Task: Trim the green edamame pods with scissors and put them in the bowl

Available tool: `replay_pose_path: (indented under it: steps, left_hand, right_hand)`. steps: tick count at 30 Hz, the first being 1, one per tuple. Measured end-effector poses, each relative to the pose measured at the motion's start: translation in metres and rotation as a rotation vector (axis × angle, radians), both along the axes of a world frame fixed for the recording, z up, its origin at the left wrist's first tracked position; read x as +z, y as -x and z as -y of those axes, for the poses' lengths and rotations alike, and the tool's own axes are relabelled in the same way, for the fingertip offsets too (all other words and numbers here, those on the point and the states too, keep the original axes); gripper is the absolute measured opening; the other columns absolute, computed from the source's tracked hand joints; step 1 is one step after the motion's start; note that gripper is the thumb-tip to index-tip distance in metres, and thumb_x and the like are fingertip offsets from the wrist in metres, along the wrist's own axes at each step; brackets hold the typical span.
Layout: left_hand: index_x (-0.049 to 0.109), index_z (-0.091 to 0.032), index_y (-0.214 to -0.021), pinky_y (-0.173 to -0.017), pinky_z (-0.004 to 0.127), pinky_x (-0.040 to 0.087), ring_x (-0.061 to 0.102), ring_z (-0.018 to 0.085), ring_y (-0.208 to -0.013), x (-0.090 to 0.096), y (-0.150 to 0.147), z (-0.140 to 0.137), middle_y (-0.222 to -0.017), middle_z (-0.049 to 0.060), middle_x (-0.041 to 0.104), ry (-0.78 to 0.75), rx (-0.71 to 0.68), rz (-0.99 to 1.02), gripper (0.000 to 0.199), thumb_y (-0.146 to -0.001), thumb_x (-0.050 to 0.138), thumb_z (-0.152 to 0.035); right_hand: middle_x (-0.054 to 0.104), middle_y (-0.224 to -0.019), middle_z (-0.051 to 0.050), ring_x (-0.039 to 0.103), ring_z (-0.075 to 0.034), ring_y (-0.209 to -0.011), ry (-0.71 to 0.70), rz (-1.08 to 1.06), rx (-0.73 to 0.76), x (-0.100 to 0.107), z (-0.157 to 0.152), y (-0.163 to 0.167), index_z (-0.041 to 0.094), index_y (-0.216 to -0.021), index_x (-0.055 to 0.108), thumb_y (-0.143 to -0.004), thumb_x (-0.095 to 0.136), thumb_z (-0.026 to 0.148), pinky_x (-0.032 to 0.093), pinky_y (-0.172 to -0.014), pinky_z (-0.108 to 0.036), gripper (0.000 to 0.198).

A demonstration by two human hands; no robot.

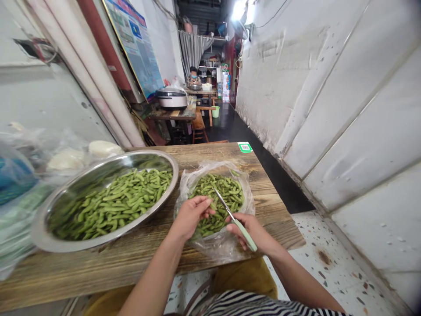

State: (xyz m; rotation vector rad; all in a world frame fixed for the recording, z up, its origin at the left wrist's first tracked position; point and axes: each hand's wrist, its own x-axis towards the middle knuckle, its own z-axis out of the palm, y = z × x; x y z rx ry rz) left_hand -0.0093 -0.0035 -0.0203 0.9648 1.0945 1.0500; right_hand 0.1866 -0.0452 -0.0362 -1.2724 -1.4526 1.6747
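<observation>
Striped cloth (256,305) is lying nearest the camera, along the lower edge; beyond it the right hand (255,228) is gripping scissors (244,233), its fingers curling around the pale green handles, while the blades are pointing forward and a little left — looking closed, or nearly so; the left hand (190,215) is hovering over the green pods (226,186) in an opened plastic bag (249,186), its thumb and forefinger bending towards each other beside the blades, though whether they are pinching a pod I cannot tell; more pods (121,202) are lying in a metal basin (175,175), which is standing left of the bag on the same wooden surface (274,219).

Careful handling is depending, I judge, on the gap between the left fingertips and the cutting edges, since both are sharing a small space above the bag; holding a single pod by its middle, with the tip sticking out, is keeping skin behind the cut; opening the blades only slightly is giving better control — and staying above the loose plastic is sparing it from nicks; keeping both hands low is letting any clippings drop close by.
</observation>
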Motion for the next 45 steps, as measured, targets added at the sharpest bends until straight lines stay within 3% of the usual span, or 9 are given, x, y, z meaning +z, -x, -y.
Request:
replay_pose_path:
  steps: [4, 10, 15, 21, 27, 33, 38, 45]
  left_hand:
    - [0.063, -0.015, -0.084, -0.061, 0.021, 0.047, 0.067, 0.014, -0.07, 0.004, 0.002, 0.001, -0.071, 0.002, 0.068, 0.073, 0.063, 0.199, 0.038, -0.055, 0.083, -0.029]
    - [0.062, -0.013, -0.078, -0.061, 0.019, 0.047, 0.065, 0.011, -0.067, 0.005, -0.001, 0.003, -0.068, -0.001, 0.067, 0.041, 0.162, 0.218, 0.036, -0.053, 0.084, -0.027]
    - [0.064, -0.013, -0.074, -0.062, 0.021, 0.046, 0.062, 0.01, -0.062, 0.0, -0.003, 0.004, -0.065, 0.0, 0.067, 0.013, 0.206, 0.159, 0.035, -0.051, 0.084, -0.029]
    - [0.064, -0.013, -0.071, -0.062, 0.022, 0.044, 0.061, 0.011, -0.062, 0.0, -0.005, 0.004, -0.065, 0.001, 0.067, -0.006, 0.226, 0.126, 0.033, -0.051, 0.084, -0.03]
    - [0.062, -0.013, -0.072, -0.06, 0.021, 0.046, 0.063, 0.012, -0.067, 0.004, -0.004, 0.003, -0.07, 0.003, 0.068, 0.074, 0.313, 0.262, 0.034, -0.055, 0.081, -0.036]
    - [0.06, -0.013, -0.069, -0.052, 0.018, 0.043, 0.062, 0.009, -0.062, 0.003, -0.003, 0.002, -0.079, 0.007, 0.071, 0.113, 0.353, 0.337, 0.027, -0.058, 0.079, -0.029]
    - [0.057, -0.013, -0.064, -0.051, 0.017, 0.044, 0.058, 0.006, -0.056, 0.005, -0.003, 0.002, -0.064, 0.0, 0.065, 0.084, 0.347, 0.323, 0.03, -0.057, 0.081, -0.03]
    - [0.065, -0.013, -0.08, -0.053, 0.017, 0.046, 0.059, 0.007, -0.059, 0.008, -0.008, 0.006, -0.069, -0.001, 0.065, 0.072, 0.306, 0.335, 0.036, -0.053, 0.084, -0.028]
  right_hand:
    - [0.045, -0.053, 0.007, 0.044, -0.008, -0.04, -0.075, -0.005, 0.072, -0.001, 0.002, -0.003, 0.016, -0.105, 0.054, -0.078, 0.059, 0.059, 0.037, -0.038, -0.017, 0.051]
    - [0.045, -0.052, 0.007, 0.042, -0.007, -0.042, -0.092, 0.055, 0.153, 0.004, 0.006, -0.005, 0.015, -0.109, 0.053, -0.079, 0.06, 0.058, 0.035, -0.041, -0.017, 0.052]
    - [0.043, -0.048, 0.009, 0.039, -0.006, -0.037, -0.041, 0.008, 0.119, 0.005, 0.005, 0.001, 0.016, -0.108, 0.054, -0.077, 0.06, 0.061, 0.033, -0.036, -0.016, 0.055]
    - [0.039, -0.037, 0.011, 0.035, -0.006, -0.028, 0.07, -0.069, 0.029, 0.0, 0.004, 0.007, 0.017, -0.084, 0.054, -0.072, 0.067, 0.055, 0.03, -0.027, -0.014, 0.041]
    - [0.045, -0.047, 0.01, 0.04, -0.006, -0.032, 0.034, -0.095, -0.062, -0.01, -0.002, 0.003, 0.017, -0.097, 0.055, -0.072, 0.065, 0.058, 0.038, -0.029, -0.016, 0.05]
    - [0.046, -0.05, 0.009, 0.041, -0.005, -0.033, 0.045, -0.11, -0.042, -0.013, -0.001, -0.001, 0.016, -0.099, 0.056, -0.075, 0.064, 0.057, 0.038, -0.031, -0.015, 0.048]
    - [0.045, -0.049, 0.01, 0.04, -0.006, -0.032, 0.045, -0.106, -0.025, -0.015, 0.0, -0.001, 0.016, -0.099, 0.056, -0.075, 0.064, 0.056, 0.039, -0.031, -0.016, 0.048]
    - [0.045, -0.05, 0.01, 0.039, -0.005, -0.032, 0.051, -0.101, -0.025, -0.012, 0.0, -0.001, 0.016, -0.098, 0.055, -0.073, 0.065, 0.057, 0.039, -0.03, -0.016, 0.049]
